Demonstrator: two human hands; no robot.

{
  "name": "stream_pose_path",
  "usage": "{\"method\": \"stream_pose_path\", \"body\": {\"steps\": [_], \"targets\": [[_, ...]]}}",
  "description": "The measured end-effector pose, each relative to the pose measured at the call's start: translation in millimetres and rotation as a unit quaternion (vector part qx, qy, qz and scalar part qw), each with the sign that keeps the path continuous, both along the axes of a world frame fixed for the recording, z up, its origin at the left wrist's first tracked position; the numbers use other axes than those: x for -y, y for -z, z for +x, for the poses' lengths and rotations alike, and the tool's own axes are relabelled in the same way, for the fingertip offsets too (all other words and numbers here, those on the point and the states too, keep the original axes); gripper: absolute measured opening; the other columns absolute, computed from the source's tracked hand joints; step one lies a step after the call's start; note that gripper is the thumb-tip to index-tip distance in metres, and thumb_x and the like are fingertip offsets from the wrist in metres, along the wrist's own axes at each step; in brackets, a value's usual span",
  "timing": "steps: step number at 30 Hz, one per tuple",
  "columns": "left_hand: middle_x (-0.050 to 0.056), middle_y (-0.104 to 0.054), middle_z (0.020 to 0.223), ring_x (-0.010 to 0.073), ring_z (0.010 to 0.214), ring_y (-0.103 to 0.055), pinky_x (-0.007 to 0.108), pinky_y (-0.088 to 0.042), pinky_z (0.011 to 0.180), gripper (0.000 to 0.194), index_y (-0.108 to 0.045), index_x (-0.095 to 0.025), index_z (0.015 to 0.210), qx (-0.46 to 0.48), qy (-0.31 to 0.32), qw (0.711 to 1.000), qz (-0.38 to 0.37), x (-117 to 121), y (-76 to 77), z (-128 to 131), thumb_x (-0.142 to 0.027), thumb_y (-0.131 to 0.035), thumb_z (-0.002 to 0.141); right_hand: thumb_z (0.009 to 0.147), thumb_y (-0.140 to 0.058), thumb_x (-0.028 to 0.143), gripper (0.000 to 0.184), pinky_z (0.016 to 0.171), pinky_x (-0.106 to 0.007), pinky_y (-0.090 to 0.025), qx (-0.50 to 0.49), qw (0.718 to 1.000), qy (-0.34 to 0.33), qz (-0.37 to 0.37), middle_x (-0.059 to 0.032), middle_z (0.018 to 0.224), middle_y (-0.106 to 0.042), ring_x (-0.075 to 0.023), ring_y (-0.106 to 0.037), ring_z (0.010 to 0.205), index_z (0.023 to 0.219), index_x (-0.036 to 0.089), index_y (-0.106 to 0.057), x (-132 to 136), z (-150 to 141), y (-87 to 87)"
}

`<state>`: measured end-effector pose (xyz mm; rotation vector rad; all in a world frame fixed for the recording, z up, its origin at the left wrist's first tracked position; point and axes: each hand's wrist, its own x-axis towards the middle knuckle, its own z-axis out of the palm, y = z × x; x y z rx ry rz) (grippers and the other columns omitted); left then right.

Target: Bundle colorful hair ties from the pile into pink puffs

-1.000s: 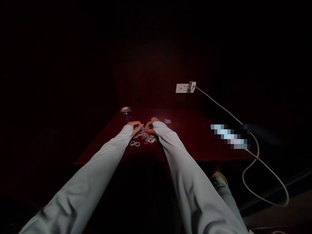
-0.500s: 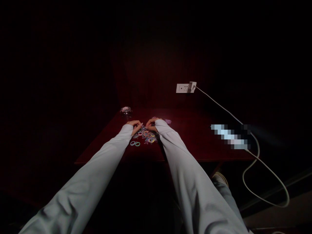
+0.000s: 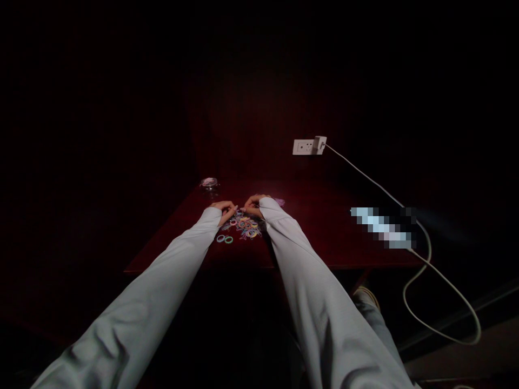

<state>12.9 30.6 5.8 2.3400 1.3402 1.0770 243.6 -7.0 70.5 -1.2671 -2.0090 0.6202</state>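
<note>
A loose pile of small coloured hair ties (image 3: 248, 227) lies on the dark red table. My left hand (image 3: 225, 208) is at the pile's far left edge, thumb and fingertips pinched together. Opposite it, my right hand (image 3: 253, 203) is also closed in a pinch, its fingertips a short gap from the left ones. Whatever either pinch holds is too small to make out. Two separate hair ties, one pale blue (image 3: 221, 238) and one green (image 3: 229, 240), lie side by side in front of the pile. Purple hair ties (image 3: 279, 202) show partly behind my right wrist.
A clear jar (image 3: 210, 186) with something pink at its top stands at the table's back left. On the wall is a white socket (image 3: 303, 147) with a plugged-in charger. Its white cable (image 3: 430, 254) loops down at the right, by a blurred-out device (image 3: 381, 227) near the table (image 3: 316, 243).
My right hand has shifted slightly, its fingertips now a little nearer the left ones, and more of the pile shows below it. My left hand is almost still.
</note>
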Motion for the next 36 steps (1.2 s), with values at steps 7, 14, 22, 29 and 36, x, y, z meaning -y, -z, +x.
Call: {"method": "stream_pose_path", "body": {"steps": [7, 14, 22, 29, 36], "targets": [[-0.002, -0.059, 0.068, 0.0141, 0.064, -0.05, 0.025, -0.036, 0.063, 0.042, -0.076, -0.02, 0.083, 0.006, 0.009, 0.999, 0.034, 18, -5.9, 5, -0.055, -0.057, 0.097, 0.085, -0.085, 0.026, 0.011, 0.066, -0.02, -0.041, 0.024, 1.0, 0.005, 0.007, 0.0031, 0.073, -0.072, -0.0094, -0.06, 0.069, 0.08, 0.018, -0.079, 2, 0, -1.6], [-0.003, -0.057, 0.067, 0.0136, 0.064, -0.05, 0.025, -0.036, 0.063, 0.04, -0.074, -0.019, 0.082, 0.012, 0.023, 0.999, 0.03, 22, -9.2, 9, -0.053, -0.058, 0.098, 0.093, -0.077, 0.03, 0.014, 0.067, -0.02, -0.042, 0.066, 0.998, -0.002, 0.008, 0.0024, 0.077, -0.075, -0.0106, -0.062, 0.072, 0.084, 0.019, -0.078, 8, 0, -1.6], [-0.003, -0.058, 0.067, 0.0138, 0.064, -0.049, 0.024, -0.037, 0.064, 0.038, -0.074, -0.02, 0.082, 0.014, 0.038, 0.999, 0.03, 23, -11.3, 9, -0.051, -0.058, 0.098, 0.089, -0.084, 0.028, 0.017, 0.069, -0.019, -0.042, 0.048, 0.999, -0.024, 0.001, 0.0035, 0.087, -0.077, -0.0089, -0.063, 0.073, 0.103, 0.02, -0.079, 9, -1, 1.2], [-0.002, -0.06, 0.069, 0.0141, 0.065, -0.051, 0.025, -0.037, 0.063, 0.036, -0.074, -0.019, 0.083, 0.009, 0.043, 0.999, 0.027, 23, -12.3, 9, -0.048, -0.059, 0.099, 0.087, -0.09, 0.036, 0.027, 0.069, -0.02, -0.04, 0.091, 0.996, -0.012, 0.021, 0.0037, 0.093, -0.079, -0.0096, -0.064, 0.075, 0.108, 0.023, -0.079, 9, -6, 8.6], [-0.002, -0.059, 0.069, 0.014, 0.066, -0.051, 0.025, -0.037, 0.064, 0.039, -0.074, -0.019, 0.083, 0.02, 0.059, 0.998, 0.023, 24, -13.0, 11, -0.049, -0.057, 0.101, 0.093, -0.079, 0.034, 0.013, 0.065, -0.018, -0.041, 0.08, 0.996, -0.036, 0.008, 0.003, 0.086, -0.077, -0.0091, -0.064, 0.074, 0.091, 0.021, -0.078, 6, -2, 9.6]]}}
